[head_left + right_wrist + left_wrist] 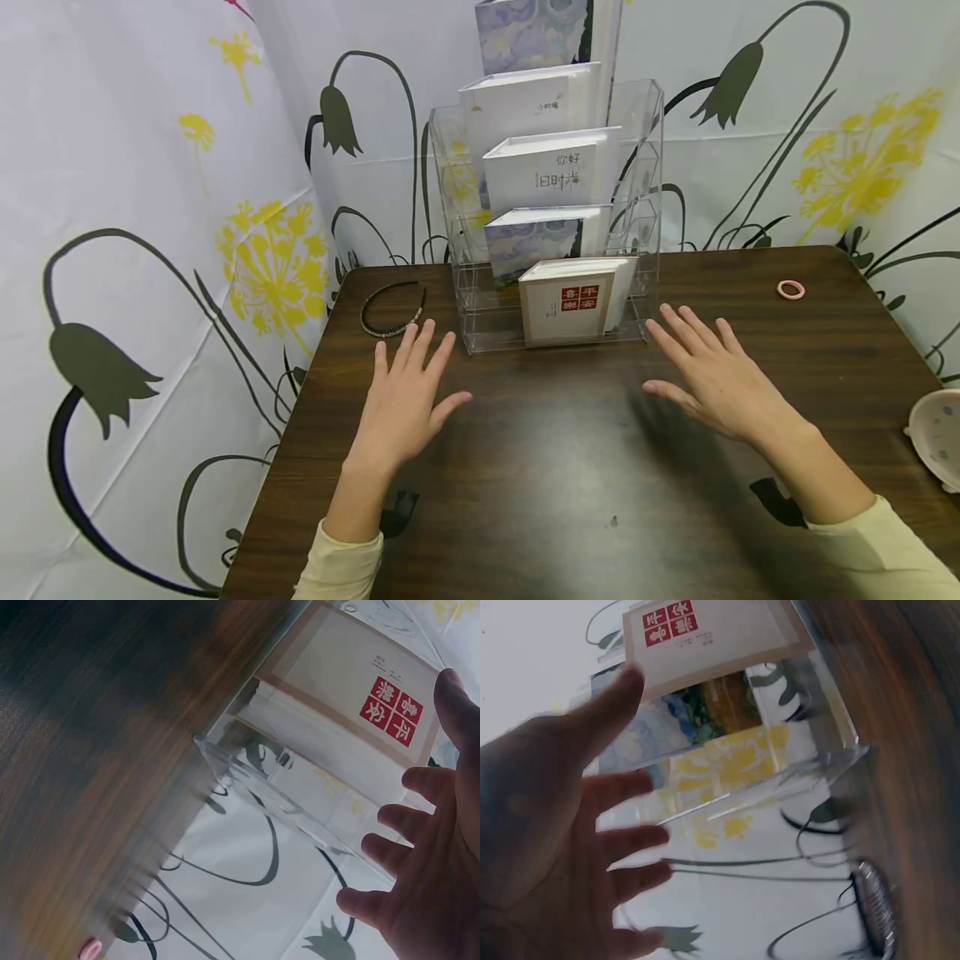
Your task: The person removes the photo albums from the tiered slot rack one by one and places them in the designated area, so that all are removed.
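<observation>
Both hands hover over the dark wooden table with fingers extended, holding nothing. The left hand [405,400] is in front of a black headband [392,310], left of a clear acrylic rack [495,333]. To the rack's right front is the right hand [716,379], its fingertips near the rack's corner. Album-like books stand in tiers on the rack. The lowest one, a cream book [562,304] with a red four-character block, also shows in the left wrist view and the right wrist view. Above it are a painted-cover book [532,246] and a white book [547,177].
A pink ring [791,289] lies at the table's back right. A pale dish [941,437] with spots sits at the right edge. Higher on the rack are another white book [517,108] and a blue-purple book [532,33]. Flower-printed curtains [187,250] hang behind and left.
</observation>
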Tool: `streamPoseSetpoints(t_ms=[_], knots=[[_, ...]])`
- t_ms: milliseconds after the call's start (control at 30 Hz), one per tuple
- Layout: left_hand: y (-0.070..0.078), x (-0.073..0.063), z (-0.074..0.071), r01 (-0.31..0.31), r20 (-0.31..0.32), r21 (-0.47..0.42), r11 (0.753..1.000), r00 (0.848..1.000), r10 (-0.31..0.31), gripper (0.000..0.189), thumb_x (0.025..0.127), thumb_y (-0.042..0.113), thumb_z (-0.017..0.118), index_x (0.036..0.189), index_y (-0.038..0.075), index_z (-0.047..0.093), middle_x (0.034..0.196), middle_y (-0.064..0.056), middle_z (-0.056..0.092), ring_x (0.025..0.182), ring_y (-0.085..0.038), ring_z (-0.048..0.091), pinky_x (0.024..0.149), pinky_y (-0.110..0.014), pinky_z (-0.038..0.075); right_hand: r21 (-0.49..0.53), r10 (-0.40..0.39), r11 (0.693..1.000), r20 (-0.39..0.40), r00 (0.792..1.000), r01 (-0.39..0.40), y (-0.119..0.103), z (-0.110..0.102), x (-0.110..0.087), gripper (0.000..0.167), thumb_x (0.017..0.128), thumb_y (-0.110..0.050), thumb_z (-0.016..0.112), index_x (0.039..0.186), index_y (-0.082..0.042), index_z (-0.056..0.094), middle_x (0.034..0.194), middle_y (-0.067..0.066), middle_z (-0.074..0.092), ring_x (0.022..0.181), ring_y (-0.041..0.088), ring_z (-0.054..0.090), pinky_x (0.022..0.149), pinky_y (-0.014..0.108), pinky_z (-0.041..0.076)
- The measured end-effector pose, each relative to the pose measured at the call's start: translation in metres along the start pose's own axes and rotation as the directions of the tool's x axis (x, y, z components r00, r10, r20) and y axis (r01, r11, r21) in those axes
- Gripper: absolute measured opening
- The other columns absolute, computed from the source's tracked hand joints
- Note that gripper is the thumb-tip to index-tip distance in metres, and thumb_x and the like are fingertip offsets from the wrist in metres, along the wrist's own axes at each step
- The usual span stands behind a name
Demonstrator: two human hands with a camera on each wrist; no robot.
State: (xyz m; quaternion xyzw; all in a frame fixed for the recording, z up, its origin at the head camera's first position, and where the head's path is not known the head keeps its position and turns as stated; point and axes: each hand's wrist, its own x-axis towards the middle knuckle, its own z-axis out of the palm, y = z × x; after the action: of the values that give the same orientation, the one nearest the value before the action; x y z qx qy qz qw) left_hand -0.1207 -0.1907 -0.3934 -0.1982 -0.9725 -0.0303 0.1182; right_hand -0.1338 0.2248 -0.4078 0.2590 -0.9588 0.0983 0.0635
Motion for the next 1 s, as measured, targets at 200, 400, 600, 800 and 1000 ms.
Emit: streamPoseSetpoints(t_ms=[200, 400, 600, 800, 1000], knots=[[-0.013, 0.022, 0.016, 0.083, -0.111, -0.223, 0.971, 0.988, -0.109, 0.072, 0.094, 0.055, 0.058, 0.151, 0.017, 0.039, 0.155, -0.015, 0.034, 0.141, -0.037, 0.03, 0.111, -0.068, 0.017, 0.079, 0.014, 0.997, -0.038, 0.999, -0.011, 0.002, 0.0, 0.004, 0.081, 0.093, -0.05, 0.063, 0.155, -0.01, 0.029, 0.159, 0.018, 0.024, 0.144, 0.038, 0.022, 0.115, 0.062, 0.013], [-0.026, 0.051, 0.035, 0.157, -0.113, -0.535, 0.83, 0.961, -0.254, 0.06, 0.098, 0.049, 0.055, 0.149, 0.017, 0.043, 0.147, -0.01, 0.045, 0.13, -0.035, 0.046, 0.095, -0.059, 0.044, 0.262, 0.107, 0.963, -0.177, 0.978, -0.058, 0.006, 0.007, 0.018, 0.072, 0.088, -0.031, 0.075, 0.147, -0.006, 0.042, 0.146, 0.019, 0.044, 0.13, 0.04, 0.044, 0.101, 0.061, 0.038], [-0.031, 0.086, 0.056, 0.183, -0.108, -0.729, 0.66, 0.921, -0.375, 0.05, 0.099, 0.035, 0.059, 0.142, 0.012, 0.051, 0.135, -0.011, 0.056, 0.122, -0.03, 0.052, 0.093, -0.05, 0.046, 0.513, 0.257, 0.855, -0.288, 0.922, -0.078, 0.01, 0.021, 0.046, 0.062, 0.087, -0.014, 0.076, 0.141, 0.0, 0.048, 0.131, 0.022, 0.056, 0.119, 0.038, 0.054, 0.091, 0.058, 0.048], [-0.026, 0.119, 0.068, 0.196, -0.095, -0.808, 0.556, 0.888, -0.45, 0.045, 0.1, 0.031, 0.058, 0.139, 0.009, 0.054, 0.131, -0.01, 0.06, 0.109, -0.024, 0.063, 0.091, -0.042, 0.05, 0.657, 0.399, 0.748, -0.333, 0.854, -0.094, 0.01, 0.032, 0.072, 0.07, 0.083, -0.007, 0.08, 0.143, 0.001, 0.045, 0.133, 0.022, 0.055, 0.122, 0.037, 0.052, 0.09, 0.057, 0.05], [-0.031, 0.137, 0.071, 0.248, -0.067, -0.805, 0.54, 0.865, -0.497, 0.047, 0.1, 0.034, 0.058, 0.14, 0.01, 0.053, 0.129, -0.011, 0.062, 0.103, -0.025, 0.065, 0.085, -0.043, 0.052, 0.694, 0.438, 0.71, -0.303, 0.846, -0.12, 0.006, 0.042, 0.097, 0.08, 0.078, -0.013, 0.085, 0.145, -0.001, 0.042, 0.134, 0.021, 0.054, 0.123, 0.035, 0.052, 0.096, 0.053, 0.048]])
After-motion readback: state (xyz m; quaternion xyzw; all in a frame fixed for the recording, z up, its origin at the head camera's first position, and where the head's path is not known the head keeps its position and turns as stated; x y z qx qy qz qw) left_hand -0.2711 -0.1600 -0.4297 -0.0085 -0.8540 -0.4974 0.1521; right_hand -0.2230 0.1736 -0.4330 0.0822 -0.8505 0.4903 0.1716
